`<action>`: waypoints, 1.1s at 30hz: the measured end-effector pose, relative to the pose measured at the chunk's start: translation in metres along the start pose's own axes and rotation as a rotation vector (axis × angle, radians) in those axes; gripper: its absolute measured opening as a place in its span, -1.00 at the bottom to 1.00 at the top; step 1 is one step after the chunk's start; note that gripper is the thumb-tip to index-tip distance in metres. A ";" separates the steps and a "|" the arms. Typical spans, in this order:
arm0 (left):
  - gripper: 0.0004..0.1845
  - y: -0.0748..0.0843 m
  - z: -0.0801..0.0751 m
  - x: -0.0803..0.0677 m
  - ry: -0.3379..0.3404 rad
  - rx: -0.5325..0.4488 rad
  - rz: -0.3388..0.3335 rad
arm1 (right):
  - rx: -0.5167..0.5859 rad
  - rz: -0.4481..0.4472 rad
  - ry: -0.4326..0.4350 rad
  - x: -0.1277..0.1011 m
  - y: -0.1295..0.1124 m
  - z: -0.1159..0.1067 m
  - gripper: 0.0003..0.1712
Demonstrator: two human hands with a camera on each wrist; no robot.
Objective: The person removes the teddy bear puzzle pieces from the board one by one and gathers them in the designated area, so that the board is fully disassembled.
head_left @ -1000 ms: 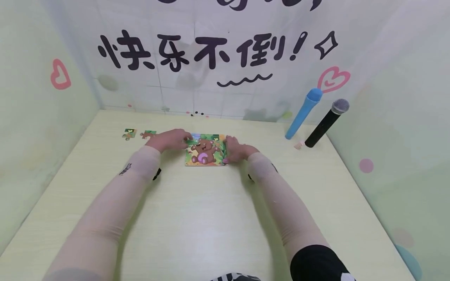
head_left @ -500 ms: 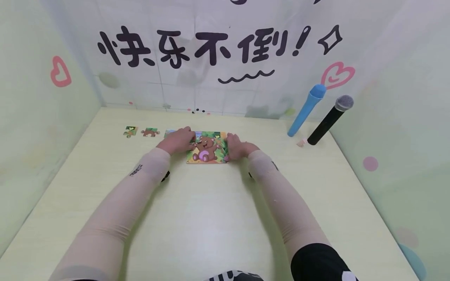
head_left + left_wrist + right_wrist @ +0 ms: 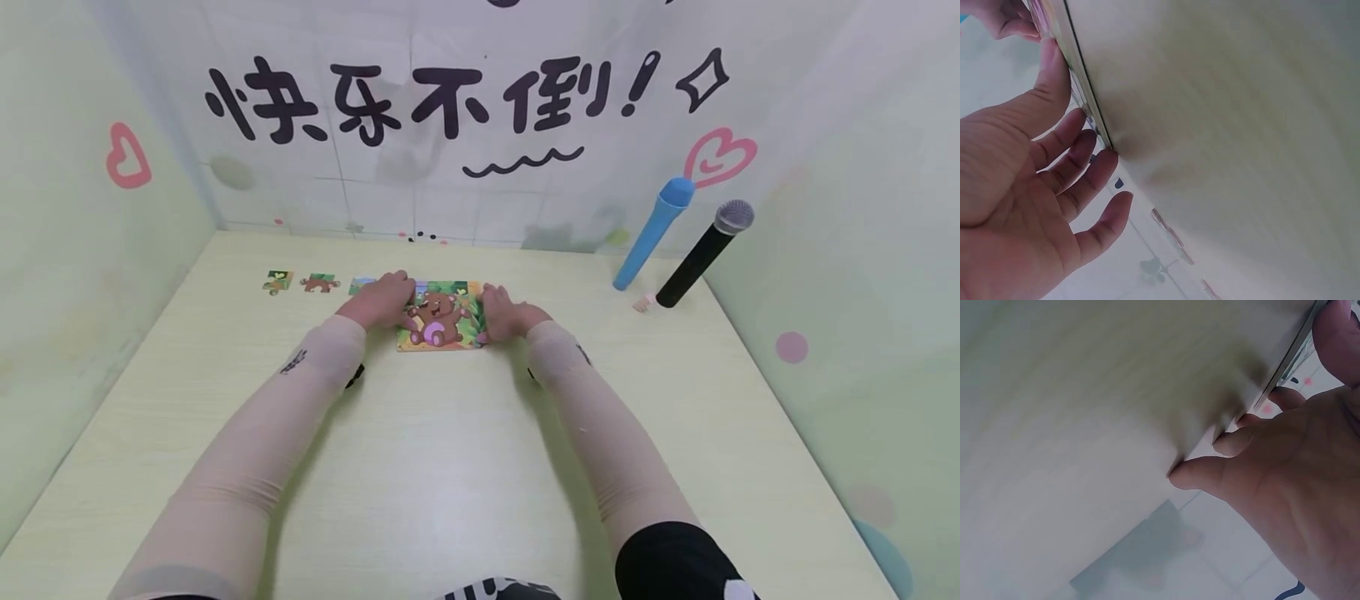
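A bear jigsaw puzzle (image 3: 441, 316) lies flat on the pale desk (image 3: 450, 467), near the middle of its far half, and a hand flanks it on either side. The left hand (image 3: 382, 298) rests at the puzzle's left edge; in the left wrist view its fingers (image 3: 1088, 178) are stretched out almost straight, tips against the board's thin rim (image 3: 1079, 94), so it presses rather than grips. The right hand (image 3: 504, 312) sits against the right edge, fingers (image 3: 1235, 440) loosely bent with the tips down on the desk beside the board and the thumb over its rim; it too seems to be bracing, not clutching, though the blur leaves the contact uncertain. Held from both sides like this, the board is likely kept from sliding on the smooth surface.

Three loose puzzle pieces lie in a row toward the far left: one with a heart (image 3: 278, 281), a brown one (image 3: 320, 282), and a third (image 3: 361, 284) partly hidden by the left hand. At the far right corner a blue microphone (image 3: 651, 233) and a black microphone (image 3: 703, 253) lean against the wall.
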State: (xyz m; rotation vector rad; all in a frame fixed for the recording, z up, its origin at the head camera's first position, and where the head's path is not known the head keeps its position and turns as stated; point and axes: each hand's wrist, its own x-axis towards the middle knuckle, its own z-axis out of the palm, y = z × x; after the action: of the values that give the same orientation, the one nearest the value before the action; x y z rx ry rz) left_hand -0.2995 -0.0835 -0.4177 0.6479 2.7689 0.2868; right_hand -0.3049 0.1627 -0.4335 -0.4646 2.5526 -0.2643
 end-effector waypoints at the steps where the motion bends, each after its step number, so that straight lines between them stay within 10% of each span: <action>1: -0.46 0.000 0.000 0.000 0.002 0.003 0.001 | 0.001 0.001 0.002 0.000 0.000 0.000 -0.06; 33: -0.50 -0.020 -0.002 0.014 -0.086 -0.204 0.073 | 0.031 -0.060 -0.047 -0.002 0.002 0.003 -0.14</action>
State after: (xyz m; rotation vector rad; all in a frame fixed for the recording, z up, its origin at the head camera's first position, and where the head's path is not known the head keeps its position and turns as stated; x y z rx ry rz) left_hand -0.3205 -0.0954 -0.4242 0.6925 2.5938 0.5366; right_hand -0.3027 0.1652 -0.4357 -0.5299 2.4883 -0.3110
